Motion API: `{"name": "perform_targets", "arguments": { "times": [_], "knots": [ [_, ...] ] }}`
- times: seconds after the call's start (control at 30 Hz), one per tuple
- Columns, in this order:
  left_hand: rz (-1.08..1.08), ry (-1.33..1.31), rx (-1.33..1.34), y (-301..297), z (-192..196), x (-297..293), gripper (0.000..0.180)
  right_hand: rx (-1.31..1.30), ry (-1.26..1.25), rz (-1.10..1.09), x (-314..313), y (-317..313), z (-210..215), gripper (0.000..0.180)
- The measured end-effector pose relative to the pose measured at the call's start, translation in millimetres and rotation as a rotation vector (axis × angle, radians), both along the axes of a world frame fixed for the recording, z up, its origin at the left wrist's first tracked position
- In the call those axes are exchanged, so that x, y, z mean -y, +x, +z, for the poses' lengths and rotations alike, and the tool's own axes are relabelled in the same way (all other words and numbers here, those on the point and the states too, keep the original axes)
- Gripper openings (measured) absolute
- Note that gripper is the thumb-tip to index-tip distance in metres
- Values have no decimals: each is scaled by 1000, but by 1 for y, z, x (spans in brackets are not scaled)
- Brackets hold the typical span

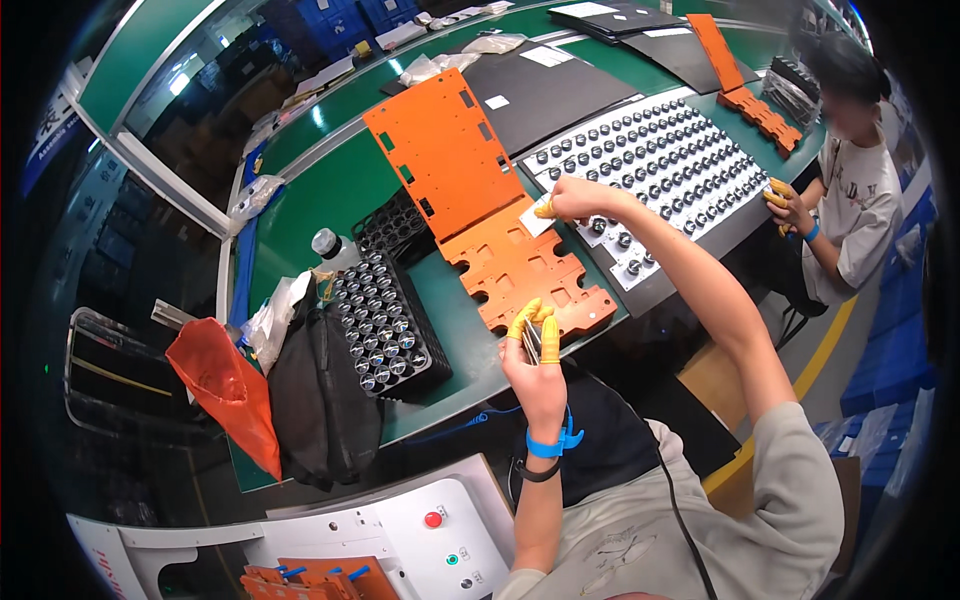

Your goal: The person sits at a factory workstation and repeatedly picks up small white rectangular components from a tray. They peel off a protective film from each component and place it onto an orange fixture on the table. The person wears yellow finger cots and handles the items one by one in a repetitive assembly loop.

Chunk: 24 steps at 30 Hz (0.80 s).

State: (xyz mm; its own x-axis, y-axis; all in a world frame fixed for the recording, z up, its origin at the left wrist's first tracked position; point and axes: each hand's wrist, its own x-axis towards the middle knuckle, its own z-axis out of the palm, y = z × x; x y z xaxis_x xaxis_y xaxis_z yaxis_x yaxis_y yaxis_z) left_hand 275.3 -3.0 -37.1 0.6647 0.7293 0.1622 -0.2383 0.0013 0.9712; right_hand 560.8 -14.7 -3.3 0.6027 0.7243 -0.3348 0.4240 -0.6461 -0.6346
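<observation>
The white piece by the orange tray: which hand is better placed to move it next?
Probably the right hand: its fingers are at the white piece, while the left hand, lower down by the orange tray, holds a thin shiny object.

Red bag (232, 385) and black cloth (320, 410) draped over table (455, 355) edge, red button (433, 520) mounted on white panel (402, 535).

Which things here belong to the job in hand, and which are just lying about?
Seemingly in the job:
white piece, in the right hand
slim metal tool, in the left hand
open orange fixture

Probably just lying about:
red bag
clear bottle
black fabric item
</observation>
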Motion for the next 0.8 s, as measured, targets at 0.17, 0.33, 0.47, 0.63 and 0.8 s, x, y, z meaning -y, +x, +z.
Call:
{"name": "perform_targets", "arguments": {
  "times": [0.17,0.33,0.47,0.63,0.8],
  "knots": [
    [2,-21,29,-1,-7,-1,31,256,-361,310,-18,4,-9,49],
    [-19,-65,-27,3,-9,3,31,240,-441,259,-19,14,-13,45],
    [23,-114,-3,6,-11,2,31,425,-194,-12,-14,-31,23,37],
    [30,-208,32,-1,-7,-4,31,618,846,-94,28,-128,90,23],
    [38,-211,32,-8,-13,-9,30,1042,2042,71,104,-235,123,26]
  ]
}}
